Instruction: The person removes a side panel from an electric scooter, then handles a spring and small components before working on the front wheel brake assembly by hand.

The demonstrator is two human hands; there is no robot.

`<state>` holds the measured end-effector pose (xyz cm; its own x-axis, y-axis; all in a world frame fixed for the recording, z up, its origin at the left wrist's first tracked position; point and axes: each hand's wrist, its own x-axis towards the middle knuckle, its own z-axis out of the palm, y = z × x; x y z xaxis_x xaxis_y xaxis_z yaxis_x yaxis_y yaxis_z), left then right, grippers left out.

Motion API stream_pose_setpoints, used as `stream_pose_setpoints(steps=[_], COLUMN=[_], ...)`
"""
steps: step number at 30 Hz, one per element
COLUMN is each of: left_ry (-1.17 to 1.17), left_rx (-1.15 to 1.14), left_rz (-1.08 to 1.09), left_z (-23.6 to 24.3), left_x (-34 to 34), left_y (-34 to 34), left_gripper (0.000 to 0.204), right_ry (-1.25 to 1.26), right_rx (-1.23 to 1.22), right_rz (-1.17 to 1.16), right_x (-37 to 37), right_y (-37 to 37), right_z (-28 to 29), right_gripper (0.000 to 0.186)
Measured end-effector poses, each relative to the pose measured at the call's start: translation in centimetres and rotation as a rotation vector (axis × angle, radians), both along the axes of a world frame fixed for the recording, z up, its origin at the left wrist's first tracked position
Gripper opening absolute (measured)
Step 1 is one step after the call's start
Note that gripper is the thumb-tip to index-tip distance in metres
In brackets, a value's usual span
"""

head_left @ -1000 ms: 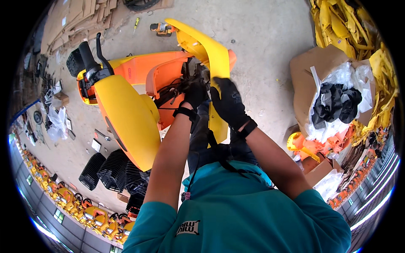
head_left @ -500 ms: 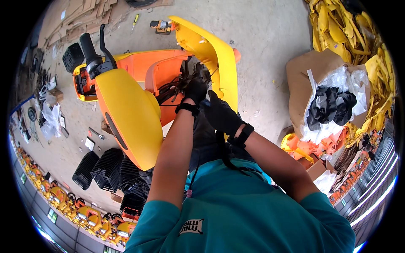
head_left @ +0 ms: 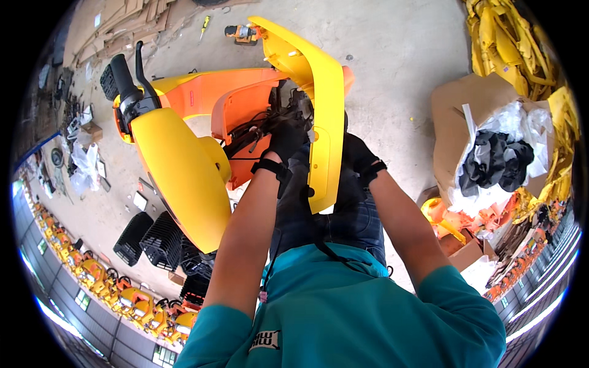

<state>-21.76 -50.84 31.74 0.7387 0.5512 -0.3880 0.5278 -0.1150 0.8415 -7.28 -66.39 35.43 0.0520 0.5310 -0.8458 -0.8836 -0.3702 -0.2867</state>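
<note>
A yellow-and-orange scooter body (head_left: 178, 172) lies before me, with its black handlebar (head_left: 126, 80) at the upper left. My left hand (head_left: 283, 140), in a black glove, is in among the dark cables (head_left: 257, 126) inside the orange shell, at the inner side of a long yellow panel (head_left: 328, 141). Its fingertips are hidden. My right hand (head_left: 359, 156), also gloved, is at the panel's outer right edge, its fingers out of sight behind it.
A cordless drill (head_left: 241, 35) and a yellow screwdriver (head_left: 204, 26) lie on the floor beyond. At right are yellow plastic panels (head_left: 494, 40) and a cardboard box (head_left: 457, 104) with packing bags. Black baskets (head_left: 156, 239) and rows of scooters (head_left: 132, 310) are at lower left.
My right hand has moved from the panel's inner face round to its outer right edge. The panel has shifted slightly, and my left hand remains among the cables.
</note>
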Motion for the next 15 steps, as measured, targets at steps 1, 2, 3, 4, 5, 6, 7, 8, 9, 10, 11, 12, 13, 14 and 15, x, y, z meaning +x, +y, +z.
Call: stream_pose_setpoints(steps=[1,2,3,4,5,6,7,8,9,10,11,12,13,14,15], left_ry=[-0.010,-0.008,-0.005,0.050,0.105,0.160,0.111,0.064,0.104,0.144,0.162,0.185,0.207,0.231,0.253], left_rx=[-0.052,-0.120,-0.188,-0.202,-0.217,-0.231,-0.156,-0.076,-0.131,-0.185,-0.121,-0.059,0.004,-0.003,-0.011], left_rz=[0.014,0.014,0.013,-0.025,-0.063,-0.094,-0.101,-0.108,-0.067,-0.025,-0.074,-0.121,-0.169,-0.177,-0.186], left_z=[1.2,2.6,4.0,5.1,6.0,6.4,5.3,4.2,4.7,5.0,4.8,4.8,4.7,4.6,5.0], left_x=[0.2,0.6,1.1,1.5,1.9,2.1,1.6,1.1,1.4,1.6,1.6,1.7,1.7,1.8,2.3], left_y=[0.1,0.2,0.3,0.4,0.5,0.6,0.4,0.4,0.4,0.4,0.3,0.2,0.2,0.3,0.5], left_gripper=[0.028,0.029,0.030,0.031,0.031,0.032,0.031,0.030,0.028,0.027,0.026,0.025,0.023,0.022,0.021], right_ry=[0.015,0.027,0.038,0.048,0.058,0.069,0.080,0.091,0.091,0.092,0.092,0.101,0.108,0.111,0.116], right_rx=[-0.009,-0.019,-0.030,-0.024,-0.016,-0.002,0.018,0.035,0.050,0.063,0.073,0.078,0.085,0.089,0.095], right_rz=[0.010,0.017,0.023,0.008,0.000,-0.001,-0.011,-0.020,-0.034,-0.044,-0.056,-0.068,-0.078,-0.090,-0.101], right_x=[-0.5,-0.7,-0.8,-0.7,-0.7,-0.8,-0.9,-1.1,-0.9,-0.9,-0.8,-0.8,-0.8,-1.0,-1.0], right_y=[1.2,1.7,2.2,2.4,2.4,2.6,2.8,3.2,3.5,3.7,3.8,4.0,4.2,4.5,4.7], right_z=[0.7,0.8,1.0,0.6,0.0,-0.5,-1.2,-1.9,-2.2,-2.4,-2.7,-3.0,-3.1,-3.4,-3.7], right_gripper=[0.022,0.022,0.021,0.021,0.021,0.021,0.021,0.021,0.021,0.021,0.021,0.021,0.021,0.021,0.021])
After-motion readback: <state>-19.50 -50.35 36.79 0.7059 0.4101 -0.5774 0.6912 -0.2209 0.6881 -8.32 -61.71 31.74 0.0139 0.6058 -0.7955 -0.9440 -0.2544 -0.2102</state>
